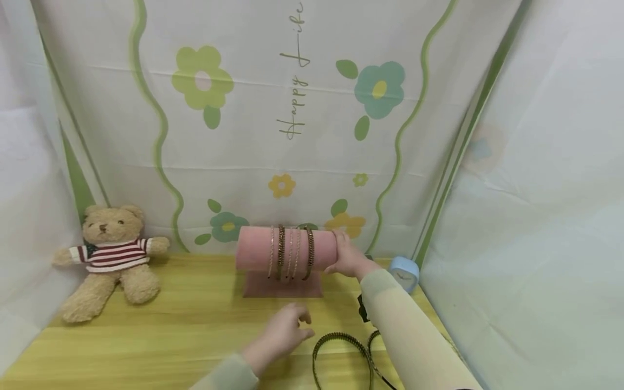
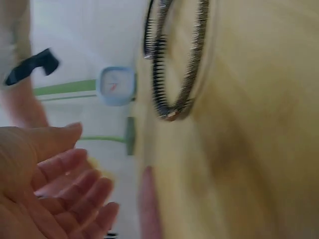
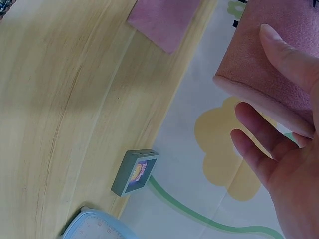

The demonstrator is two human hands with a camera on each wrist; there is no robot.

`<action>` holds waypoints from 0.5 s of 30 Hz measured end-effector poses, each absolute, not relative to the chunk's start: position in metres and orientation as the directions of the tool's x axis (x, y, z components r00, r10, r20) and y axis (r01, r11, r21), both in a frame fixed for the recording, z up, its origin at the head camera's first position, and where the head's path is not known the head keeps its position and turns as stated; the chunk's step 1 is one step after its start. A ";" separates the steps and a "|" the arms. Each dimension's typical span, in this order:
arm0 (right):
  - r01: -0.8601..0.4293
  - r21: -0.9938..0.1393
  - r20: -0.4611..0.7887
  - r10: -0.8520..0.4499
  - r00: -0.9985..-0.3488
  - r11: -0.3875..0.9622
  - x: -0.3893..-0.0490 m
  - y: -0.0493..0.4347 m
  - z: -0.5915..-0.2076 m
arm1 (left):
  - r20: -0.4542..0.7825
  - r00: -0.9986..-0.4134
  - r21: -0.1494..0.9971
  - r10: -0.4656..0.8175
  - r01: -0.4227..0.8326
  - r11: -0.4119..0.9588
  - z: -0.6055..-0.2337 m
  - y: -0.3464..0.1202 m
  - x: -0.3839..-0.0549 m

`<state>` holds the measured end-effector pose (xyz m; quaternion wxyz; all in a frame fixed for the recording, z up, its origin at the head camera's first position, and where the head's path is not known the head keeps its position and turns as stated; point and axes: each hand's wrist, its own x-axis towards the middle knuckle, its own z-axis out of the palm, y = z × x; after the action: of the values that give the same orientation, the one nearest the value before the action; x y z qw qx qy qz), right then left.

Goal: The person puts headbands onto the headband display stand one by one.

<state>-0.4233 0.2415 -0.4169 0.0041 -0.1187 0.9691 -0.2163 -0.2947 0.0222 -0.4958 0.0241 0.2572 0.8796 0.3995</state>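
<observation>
A pink velvet bracelet stand (image 1: 255, 248) sits at the back middle of the table, its roll lying sideways above a flat base. Several beaded bracelets (image 1: 281, 252), some dark and some pale, circle the roll. My right hand (image 1: 349, 257) grips the roll's right end; the right wrist view shows the thumb across its pink velvet (image 3: 249, 55) and other fingers around the end face. In front of the stand, my left hand (image 1: 281, 331) hovers with loosely bent fingers and nothing in them. To its right lie dark toothed headbands (image 1: 336, 336), which also show in the left wrist view (image 2: 192, 59).
A teddy bear (image 1: 117, 254) in a striped shirt sits at the back left. Right of the stand are a light blue clock (image 1: 404, 274) and a small green framed box (image 3: 135, 172). Printed cloth walls (image 1: 312, 151) enclose the table (image 1: 161, 346).
</observation>
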 end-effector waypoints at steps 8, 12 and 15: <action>-0.216 -0.420 0.035 -0.223 -0.974 0.881 -0.431 0.243 -0.423 | 0.002 -0.923 0.781 0.385 0.242 0.576 -0.528 0.044 -0.295; -0.216 -0.437 0.033 -0.224 -0.974 0.873 -0.429 0.242 -0.421 | -0.056 -0.938 0.778 0.343 0.175 0.604 -0.536 0.050 -0.292; -0.216 -0.445 0.034 -0.225 -0.974 0.869 -0.426 0.240 -0.418 | -0.062 -0.942 0.759 0.331 0.171 0.628 -0.542 0.053 -0.291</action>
<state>-0.4262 0.2402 -0.4182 0.0095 -0.1139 0.9667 -0.2289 -0.2914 0.0530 -0.5419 0.0981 0.1398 0.8969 0.4080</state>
